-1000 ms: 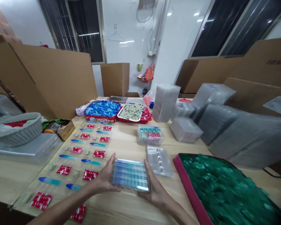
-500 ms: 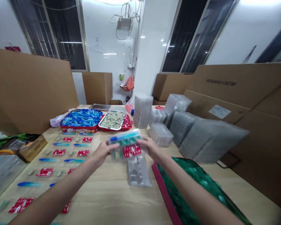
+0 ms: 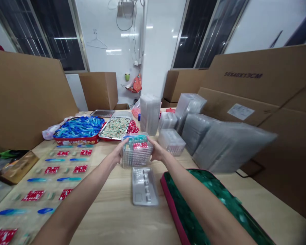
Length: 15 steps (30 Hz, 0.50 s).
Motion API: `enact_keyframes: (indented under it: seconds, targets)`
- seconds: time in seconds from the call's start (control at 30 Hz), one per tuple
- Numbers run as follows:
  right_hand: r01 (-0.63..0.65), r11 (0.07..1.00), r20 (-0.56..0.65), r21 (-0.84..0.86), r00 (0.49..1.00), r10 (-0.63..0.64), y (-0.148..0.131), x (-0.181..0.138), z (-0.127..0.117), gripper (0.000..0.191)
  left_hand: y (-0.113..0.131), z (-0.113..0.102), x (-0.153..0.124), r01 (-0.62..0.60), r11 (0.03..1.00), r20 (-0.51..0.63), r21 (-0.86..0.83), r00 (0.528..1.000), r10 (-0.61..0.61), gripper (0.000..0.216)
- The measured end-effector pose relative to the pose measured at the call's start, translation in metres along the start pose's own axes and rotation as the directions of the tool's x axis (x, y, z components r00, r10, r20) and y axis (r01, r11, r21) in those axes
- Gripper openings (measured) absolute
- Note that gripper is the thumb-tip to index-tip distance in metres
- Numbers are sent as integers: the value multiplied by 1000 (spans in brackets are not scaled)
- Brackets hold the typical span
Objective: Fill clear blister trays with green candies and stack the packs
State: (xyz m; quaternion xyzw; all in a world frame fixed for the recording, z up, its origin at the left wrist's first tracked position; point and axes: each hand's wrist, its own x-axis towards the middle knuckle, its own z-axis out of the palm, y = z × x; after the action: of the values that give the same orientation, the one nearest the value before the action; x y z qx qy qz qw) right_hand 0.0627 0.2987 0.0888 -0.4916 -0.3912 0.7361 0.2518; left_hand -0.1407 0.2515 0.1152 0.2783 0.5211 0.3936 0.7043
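My left hand (image 3: 119, 152) and my right hand (image 3: 157, 150) grip a stack of clear plastic trays (image 3: 137, 158) from both sides, thumbs near the top rim. In the top tray lie a red packet with white marks (image 3: 140, 145), green pieces and a blue item along the far edge. Whether the stack rests fully on the table cannot be made out. Just nearer to me, an unfilled clear tray (image 3: 145, 186) lies flat on the table. To its right is a pink-edged container (image 3: 172, 207) of green, shiny pieces, partly behind my right forearm.
Filled clear trays with red packets (image 3: 33, 195) and blue handles run down the left. Farther back are a red tub of blue pieces (image 3: 79, 131) and a metal tray of small pale pieces (image 3: 115, 128). Wrapped tray stacks (image 3: 211, 143) and a cardboard box (image 3: 244, 88) stand right.
The filled tray, tilted in the air between my hands before, now sits level on top of a tray stack. Both hands have lowered, and the view has shifted slightly.
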Motion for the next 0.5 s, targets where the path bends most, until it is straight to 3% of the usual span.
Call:
enact_keyframes:
  seconds: [0.17, 0.3, 0.5]
  targets:
    - [-38, 996, 78, 85, 996, 32, 3, 1, 17, 71, -5, -19, 1, -21, 981, 67, -190, 997, 35, 53]
    - [-56, 995, 82, 85, 995, 49, 1, 10, 32, 70, -1, -34, 5, 33, 978, 104, -206, 994, -12, 61]
    - [-22, 999, -37, -40, 999, 20, -18, 18, 14, 74, 9, -13, 33, 16, 970, 152, -241, 988, 21, 64]
